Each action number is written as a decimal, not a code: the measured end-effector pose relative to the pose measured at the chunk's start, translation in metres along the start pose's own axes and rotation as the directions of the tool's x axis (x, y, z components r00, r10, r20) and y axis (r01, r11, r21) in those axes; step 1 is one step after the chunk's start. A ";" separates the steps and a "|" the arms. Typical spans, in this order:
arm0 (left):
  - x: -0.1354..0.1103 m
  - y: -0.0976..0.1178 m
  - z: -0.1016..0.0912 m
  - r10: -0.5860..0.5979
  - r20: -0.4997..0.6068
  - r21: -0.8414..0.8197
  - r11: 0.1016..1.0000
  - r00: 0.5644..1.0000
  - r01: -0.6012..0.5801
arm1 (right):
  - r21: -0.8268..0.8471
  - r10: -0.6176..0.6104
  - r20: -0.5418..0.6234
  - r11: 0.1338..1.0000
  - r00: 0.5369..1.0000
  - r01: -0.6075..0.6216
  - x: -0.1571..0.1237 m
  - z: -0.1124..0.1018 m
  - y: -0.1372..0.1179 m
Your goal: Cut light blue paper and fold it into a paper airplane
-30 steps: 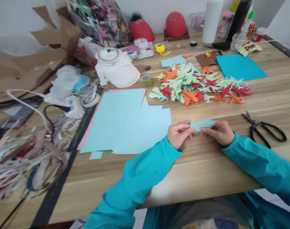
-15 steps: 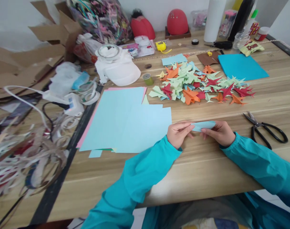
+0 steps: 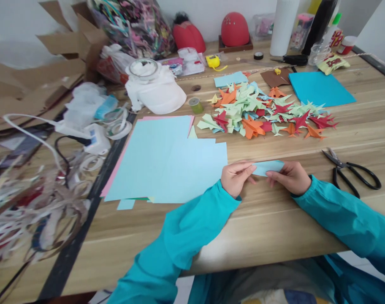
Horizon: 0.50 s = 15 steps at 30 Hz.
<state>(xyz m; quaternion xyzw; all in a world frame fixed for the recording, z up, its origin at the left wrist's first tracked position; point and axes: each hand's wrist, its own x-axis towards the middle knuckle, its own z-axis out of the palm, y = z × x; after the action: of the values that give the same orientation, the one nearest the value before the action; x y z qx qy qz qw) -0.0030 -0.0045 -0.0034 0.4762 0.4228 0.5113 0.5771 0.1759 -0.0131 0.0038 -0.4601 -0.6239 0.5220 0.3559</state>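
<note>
Both hands pinch a small folded light-blue paper piece [image 3: 267, 167] just above the wooden table [image 3: 275, 219]. My left hand [image 3: 235, 178] grips its left end with curled fingers. My right hand [image 3: 290, 176] holds the right end, thumb underneath. A stack of light-blue paper sheets [image 3: 167, 160] lies directly left of my left hand, with a pink sheet showing beneath it. Teal sleeves cover both forearms.
A pile of folded paper shapes [image 3: 262, 114] in green, red and orange lies beyond my hands. Black scissors [image 3: 351, 171] rest to the right. A teal sheet [image 3: 321, 88] sits at the far right. Tape rolls, cables and paper scraps [image 3: 53, 177] crowd the left side.
The folded blue piece has dropped slightly and flattened between my fingers. The view has shifted a little; my hands stay in the same spot.
</note>
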 end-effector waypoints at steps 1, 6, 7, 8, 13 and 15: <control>0.000 0.000 0.000 -0.001 -0.002 0.000 1.000 1.000 0.001 | 0.015 -0.015 -0.008 1.000 1.000 0.015 0.000 0.000 0.000; -0.003 0.004 0.000 -0.008 0.082 0.064 0.998 0.997 0.003 | -0.063 -0.083 -0.135 0.995 0.987 0.075 -0.001 0.001 0.001; -0.003 0.005 0.000 -0.004 0.102 0.083 0.997 0.995 -0.004 | -0.090 -0.089 -0.145 0.993 0.985 0.076 -0.001 0.001 0.001; -0.004 0.005 0.000 0.003 0.120 0.100 0.995 0.993 -0.015 | -0.106 -0.093 -0.147 0.991 0.985 0.078 -0.001 0.000 0.002; -0.005 0.005 -0.001 0.043 0.180 0.142 0.987 0.983 -0.070 | -0.078 -0.091 -0.137 0.994 0.986 0.081 -0.001 0.000 0.004; -0.004 0.004 -0.002 0.047 0.192 0.150 0.986 0.980 -0.077 | -0.066 -0.086 -0.129 0.995 0.988 0.078 -0.001 0.000 0.003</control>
<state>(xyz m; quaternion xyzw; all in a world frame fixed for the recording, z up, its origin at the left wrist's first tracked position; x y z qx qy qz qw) -0.0059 -0.0085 0.0007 0.5793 0.3904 0.4470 0.5588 0.1773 -0.0140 0.0005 -0.4780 -0.6332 0.4561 0.4032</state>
